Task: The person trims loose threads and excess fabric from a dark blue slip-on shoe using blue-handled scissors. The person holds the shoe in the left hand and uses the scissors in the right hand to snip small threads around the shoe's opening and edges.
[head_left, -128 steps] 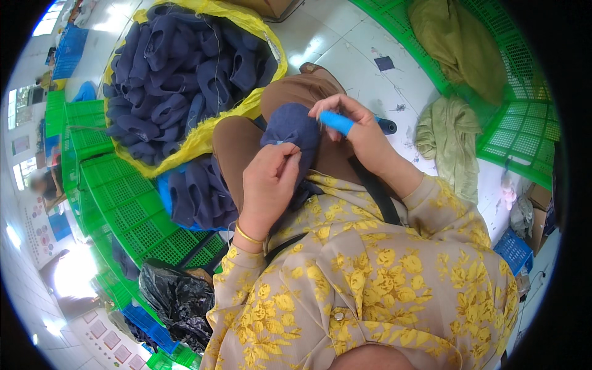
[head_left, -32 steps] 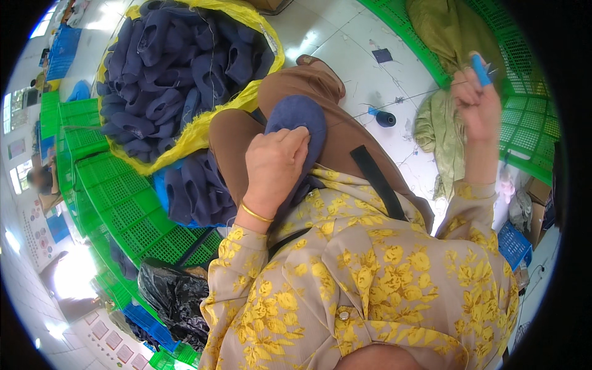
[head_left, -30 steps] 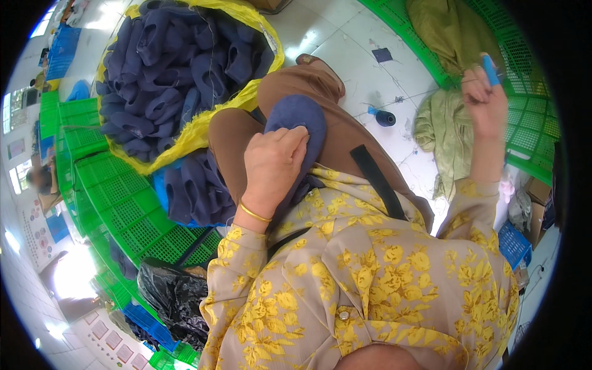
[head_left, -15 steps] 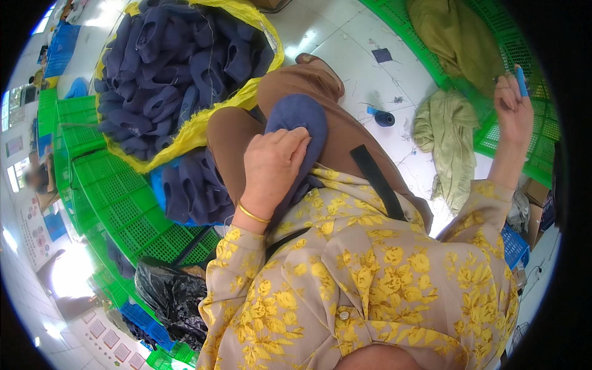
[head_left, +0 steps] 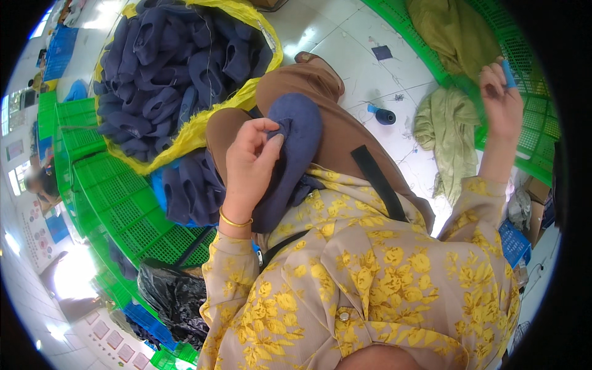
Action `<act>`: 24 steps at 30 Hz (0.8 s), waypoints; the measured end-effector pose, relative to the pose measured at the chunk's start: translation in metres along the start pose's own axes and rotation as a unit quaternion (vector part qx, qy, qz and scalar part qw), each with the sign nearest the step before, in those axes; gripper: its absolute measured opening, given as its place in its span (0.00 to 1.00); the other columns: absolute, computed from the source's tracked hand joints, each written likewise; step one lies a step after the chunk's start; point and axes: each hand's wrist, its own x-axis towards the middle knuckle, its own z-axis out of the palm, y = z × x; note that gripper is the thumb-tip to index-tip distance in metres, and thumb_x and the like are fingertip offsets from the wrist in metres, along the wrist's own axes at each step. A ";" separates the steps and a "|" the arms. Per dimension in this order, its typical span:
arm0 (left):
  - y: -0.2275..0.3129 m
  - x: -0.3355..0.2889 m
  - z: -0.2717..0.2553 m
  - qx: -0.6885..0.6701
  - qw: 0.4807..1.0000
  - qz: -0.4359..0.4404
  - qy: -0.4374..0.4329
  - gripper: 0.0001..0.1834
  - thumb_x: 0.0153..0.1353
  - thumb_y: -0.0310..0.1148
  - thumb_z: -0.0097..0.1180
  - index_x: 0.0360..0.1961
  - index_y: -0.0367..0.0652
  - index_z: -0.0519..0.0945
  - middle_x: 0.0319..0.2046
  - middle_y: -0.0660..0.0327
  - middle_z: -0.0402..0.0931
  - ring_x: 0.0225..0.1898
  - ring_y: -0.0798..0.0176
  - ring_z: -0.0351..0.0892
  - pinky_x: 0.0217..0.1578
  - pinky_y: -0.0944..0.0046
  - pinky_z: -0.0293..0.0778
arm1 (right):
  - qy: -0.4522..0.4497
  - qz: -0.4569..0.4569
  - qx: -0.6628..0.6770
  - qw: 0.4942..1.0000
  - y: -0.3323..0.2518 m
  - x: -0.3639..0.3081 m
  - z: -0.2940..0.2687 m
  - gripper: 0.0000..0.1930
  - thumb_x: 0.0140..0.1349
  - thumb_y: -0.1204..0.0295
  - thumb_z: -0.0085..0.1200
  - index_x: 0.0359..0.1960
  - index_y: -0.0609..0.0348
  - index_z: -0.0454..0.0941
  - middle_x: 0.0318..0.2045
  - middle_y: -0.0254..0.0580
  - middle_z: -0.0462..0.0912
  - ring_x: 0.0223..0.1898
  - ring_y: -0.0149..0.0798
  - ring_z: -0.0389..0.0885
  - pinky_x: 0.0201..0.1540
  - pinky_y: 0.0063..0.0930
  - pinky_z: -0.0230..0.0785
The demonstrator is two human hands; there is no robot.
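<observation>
Head view: soft, matte navy slipper (head_left: 302,132) on your lap (head_left: 354,135), rounded end away from you, long axis leaning right. Left hand (head_left: 251,161) pinches it; right hand (head_left: 502,102) raised, fingers curled, grip unclear.

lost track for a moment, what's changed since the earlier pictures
The right hand has swung from beside the navy slipper out to the right. The left hand has shifted left from over the slipper to its opening; how firmly it grips is unclear. The slipper, navy pile and thread spool stay about where they were.
</observation>
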 end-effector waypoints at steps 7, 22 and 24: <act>0.002 0.000 -0.007 -0.186 0.981 -0.048 -0.014 0.05 0.65 0.23 0.50 0.41 0.40 0.76 0.24 0.70 0.69 0.24 0.77 0.65 0.26 0.77 0.62 | 0.130 -0.071 -0.112 0.983 0.038 0.004 -0.001 0.04 0.69 0.79 0.44 0.42 0.68 0.67 0.29 0.38 0.62 0.26 0.33 0.61 0.61 0.39 0.66; 0.004 0.012 -0.011 0.175 0.975 0.093 0.102 0.07 0.57 0.22 0.57 0.37 0.41 0.81 0.21 0.66 0.67 0.21 0.71 0.65 0.27 0.71 0.65 | 0.045 0.253 -0.330 0.908 0.227 -0.023 0.059 0.04 0.70 0.71 0.49 0.43 0.50 0.74 0.26 0.25 0.67 0.20 0.19 0.57 0.22 0.17 0.54; 0.017 0.013 -0.011 0.268 0.953 0.107 0.091 0.07 0.52 0.25 0.63 0.34 0.43 0.82 0.23 0.61 0.68 0.25 0.62 0.70 0.29 0.64 0.67 | 0.013 0.277 -0.406 0.871 0.232 -0.023 0.065 0.04 0.70 0.69 0.50 0.43 0.52 0.74 0.29 0.26 0.69 0.25 0.20 0.62 0.26 0.18 0.59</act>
